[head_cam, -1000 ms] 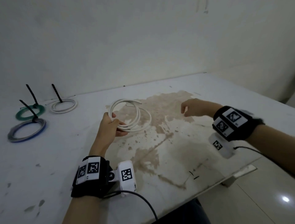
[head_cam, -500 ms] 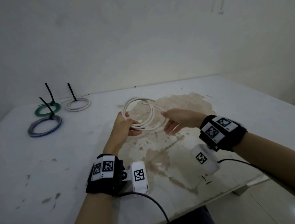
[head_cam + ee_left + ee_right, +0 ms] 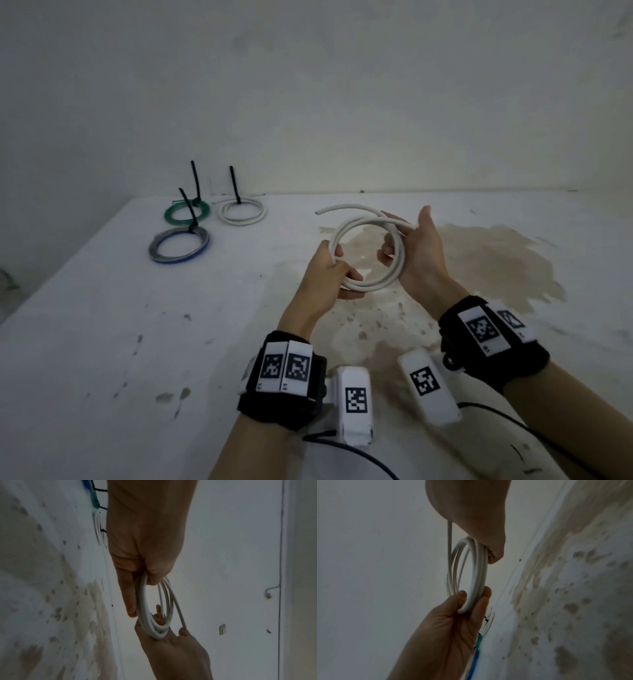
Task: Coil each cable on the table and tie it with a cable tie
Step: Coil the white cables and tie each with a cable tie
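Head view: my left hand (image 3: 323, 274) grips the white coil (image 3: 370, 255) at its near-left edge, right hand (image 3: 419, 255) cups the far-right side. Loose end (image 3: 342, 208) sticks out left beyond my fingertips, so right's closer to tuck it.

White cable (image 3: 370, 253): several loops, held above the table's middle, one free end jutting toward the far edge.
Tied coils: green coil (image 3: 186, 212), white coil (image 3: 242, 212), blue-grey coil (image 3: 179, 245), flat near the far left corner, black ties (image 3: 235, 185) upright.
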